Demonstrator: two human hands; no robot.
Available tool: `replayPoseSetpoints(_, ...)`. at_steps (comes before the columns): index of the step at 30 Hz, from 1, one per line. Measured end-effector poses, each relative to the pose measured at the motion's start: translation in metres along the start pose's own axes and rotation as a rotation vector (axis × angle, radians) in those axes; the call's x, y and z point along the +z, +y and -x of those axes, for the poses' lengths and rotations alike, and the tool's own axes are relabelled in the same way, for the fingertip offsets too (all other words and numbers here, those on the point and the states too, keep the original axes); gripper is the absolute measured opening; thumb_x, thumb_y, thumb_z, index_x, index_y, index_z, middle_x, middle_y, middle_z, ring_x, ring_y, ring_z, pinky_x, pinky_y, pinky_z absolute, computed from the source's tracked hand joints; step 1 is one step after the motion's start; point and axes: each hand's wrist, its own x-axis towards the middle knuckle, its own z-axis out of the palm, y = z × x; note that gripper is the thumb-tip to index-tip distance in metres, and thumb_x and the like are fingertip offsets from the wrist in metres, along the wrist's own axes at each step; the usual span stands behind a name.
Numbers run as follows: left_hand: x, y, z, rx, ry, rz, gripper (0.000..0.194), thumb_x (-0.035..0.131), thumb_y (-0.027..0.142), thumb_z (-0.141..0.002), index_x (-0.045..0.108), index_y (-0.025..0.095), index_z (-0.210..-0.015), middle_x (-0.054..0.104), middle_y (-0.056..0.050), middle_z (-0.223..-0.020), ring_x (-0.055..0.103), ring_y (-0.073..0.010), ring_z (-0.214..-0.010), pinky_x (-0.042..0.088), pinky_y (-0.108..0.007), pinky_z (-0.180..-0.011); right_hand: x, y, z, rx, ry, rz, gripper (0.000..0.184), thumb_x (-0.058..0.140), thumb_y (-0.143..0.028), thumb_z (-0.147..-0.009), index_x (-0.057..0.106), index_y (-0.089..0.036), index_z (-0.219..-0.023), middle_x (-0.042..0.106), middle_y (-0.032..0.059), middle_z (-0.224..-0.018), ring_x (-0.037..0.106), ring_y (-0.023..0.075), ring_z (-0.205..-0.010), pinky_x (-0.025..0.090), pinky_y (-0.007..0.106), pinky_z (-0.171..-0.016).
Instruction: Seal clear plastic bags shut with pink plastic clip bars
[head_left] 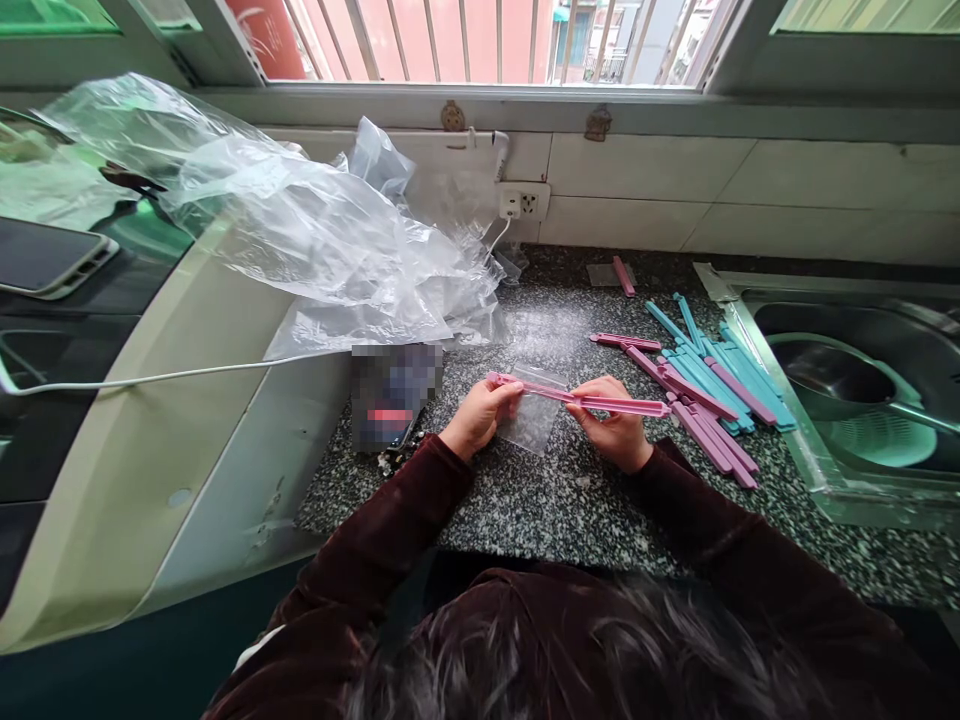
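Head view: the speckled counter [551, 520] shows its bare stone along the front edge, between the two dark sleeves, leaving the forearms room there. Farther in, over the counter's middle, the left hand [476, 418] pinches the left end of a long pink strip [551, 392], and the right hand [613, 425] grips it near its midpoint, fingers closed in a narrow hold. Below the strip lies a small clear bag [536, 428]. Toward the counter's left edge sits a dark object [394, 400] (blurred out, so I cannot tell what it is).

Room is tighter on the right: loose pink strips [709, 435] and blue strips [739, 385] overlap in a heap between the right hand and the rim of the sink [814, 480]. The held strip's right end points at this heap; whether they touch, I cannot tell. Crumpled plastic sheeting [330, 240] crowds the back left corner. Near the back edge, a short pink piece [623, 277] lies by itself, and the tiled wall [630, 170] rises beyond.
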Motion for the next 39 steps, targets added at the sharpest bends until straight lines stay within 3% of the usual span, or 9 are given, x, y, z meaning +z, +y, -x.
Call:
replayPoseSetpoints(5,0.0012,0.0009,0.0004,-0.004,0.057,0.010,0.025,0.073,0.028,-0.051,0.055,0.013,-0.061,0.045,0.006,-0.047,0.039,-0.0044,-0.044,0.029,-0.019,-0.044,-0.0006,-0.0010,0.0005,0.029,-0.034,0.013,0.004,0.064,-0.023,-0.077,0.060,-0.021,-0.078,0.066,0.0026,-0.073,0.059,0.0178,-0.071,0.047,0.036,-0.069)
replayPoseSetpoints(17,0.0021,-0.0020,0.0000,0.039,0.060,-0.029,0.025,0.071,0.030,-0.053,0.054,0.013,-0.060,0.045,0.005,-0.047,0.039,-0.0052,-0.044,0.028,-0.020,-0.044,-0.0015,-0.0025,-0.0004,0.015,-0.028,0.021,0.004,0.063,-0.022,-0.077,0.060,-0.021,-0.079,0.066,0.0027,-0.073,0.058,0.0176,-0.070,0.047,0.036,-0.068)
replayPoseSetpoints(28,0.0024,-0.0018,0.0010,0.046,0.035,-0.066,0.027,0.072,0.033,-0.053,0.055,0.014,-0.058,0.044,0.006,-0.047,0.037,-0.0052,-0.045,0.028,-0.021,-0.046,-0.0074,-0.0057,-0.0062,-0.100,-0.098,-0.066,0.025,0.060,-0.015,-0.078,0.060,-0.022,-0.102,0.069,0.0054,-0.092,0.061,0.0177,-0.082,0.050,0.036,-0.075)
replayPoseSetpoints(39,-0.0017,-0.0012,0.0006,0.044,0.040,-0.099,0.028,0.073,0.034,-0.053,0.056,0.013,-0.061,0.047,0.005,-0.049,0.038,-0.0050,-0.046,0.027,-0.020,-0.047,-0.0078,-0.0017,-0.0059,-0.093,-0.131,-0.045,0.018,0.060,-0.020,-0.080,0.062,-0.019,-0.097,0.069,0.0065,-0.087,0.061,0.0175,-0.078,0.051,0.036,-0.071)
